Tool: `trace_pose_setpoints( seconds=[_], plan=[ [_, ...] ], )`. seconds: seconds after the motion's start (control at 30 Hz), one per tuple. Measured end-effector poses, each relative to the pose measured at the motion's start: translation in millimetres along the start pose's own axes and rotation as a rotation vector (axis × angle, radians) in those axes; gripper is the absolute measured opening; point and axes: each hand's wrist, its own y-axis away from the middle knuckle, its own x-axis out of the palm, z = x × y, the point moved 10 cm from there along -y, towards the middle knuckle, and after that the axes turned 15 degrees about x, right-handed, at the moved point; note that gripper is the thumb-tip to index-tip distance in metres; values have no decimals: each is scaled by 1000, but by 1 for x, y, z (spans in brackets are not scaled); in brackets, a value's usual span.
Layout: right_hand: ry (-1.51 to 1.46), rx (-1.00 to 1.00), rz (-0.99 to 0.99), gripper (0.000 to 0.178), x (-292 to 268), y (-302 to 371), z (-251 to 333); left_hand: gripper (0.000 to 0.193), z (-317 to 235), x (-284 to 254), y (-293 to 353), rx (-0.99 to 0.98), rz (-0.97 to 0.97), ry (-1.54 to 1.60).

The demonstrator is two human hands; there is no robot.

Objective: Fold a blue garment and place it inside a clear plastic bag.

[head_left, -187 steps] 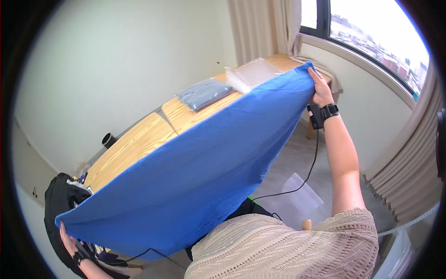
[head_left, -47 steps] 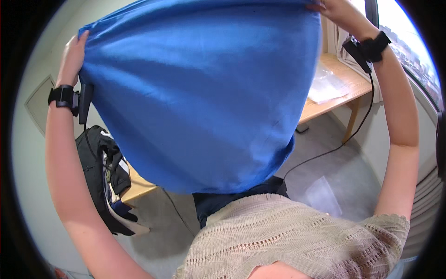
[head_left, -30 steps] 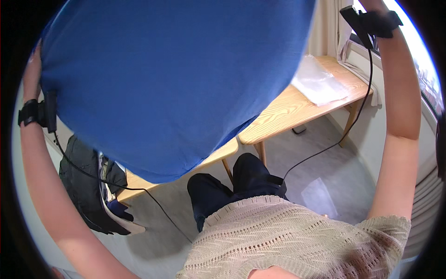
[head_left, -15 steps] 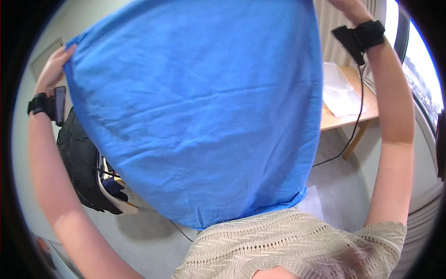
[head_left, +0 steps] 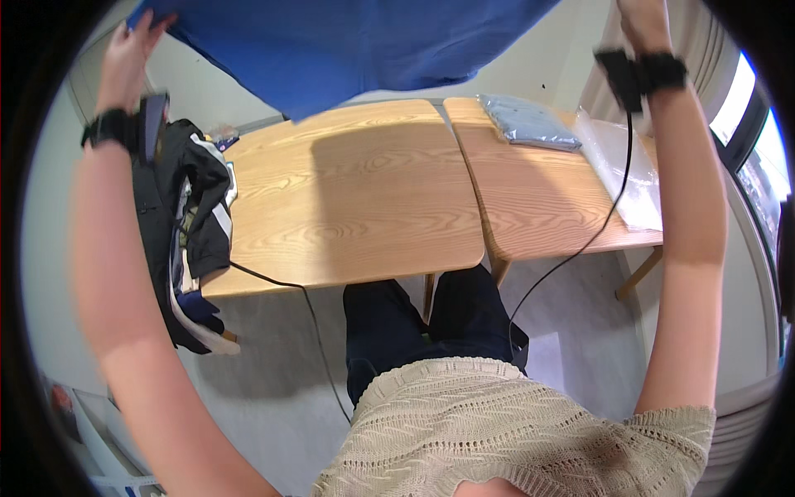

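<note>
A large blue cloth (head_left: 348,50) hangs in the air above the far side of the table, its top running out of the picture. At the upper left, my left hand (head_left: 128,58) is raised, its fingers closed on the cloth's left corner. My right hand (head_left: 646,29) is lifted equally high at the upper right. The picture's top edge cuts off its fingers, so its grip is hidden; the cloth stretches up toward that side. The cloth's lower edge sags to a point near the middle, over the far table edge. Each wrist wears a black strap with a small device.
Two wooden tables, a left one (head_left: 389,207) and a right one (head_left: 530,199), stand side by side before me. A folded grey-blue item in clear plastic (head_left: 527,123) and a clear plastic bag (head_left: 625,178) lie on the right one. Dark clothes (head_left: 199,199) are heaped at left; a cable (head_left: 319,331) dangles.
The blue cloth has swung up and away from me, uncovering the tables, the clothes and my legs. My left hand has risen, still gripping the cloth. My right hand has shifted slightly right.
</note>
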Motion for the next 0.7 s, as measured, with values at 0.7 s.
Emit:
trace_pose_setpoints(
  seconds=[0.7],
  plan=[
    [-492, 124, 1143, 32, 138, 471, 83, 55, -25, -25, 412, -157, -172, -620]
  ],
)
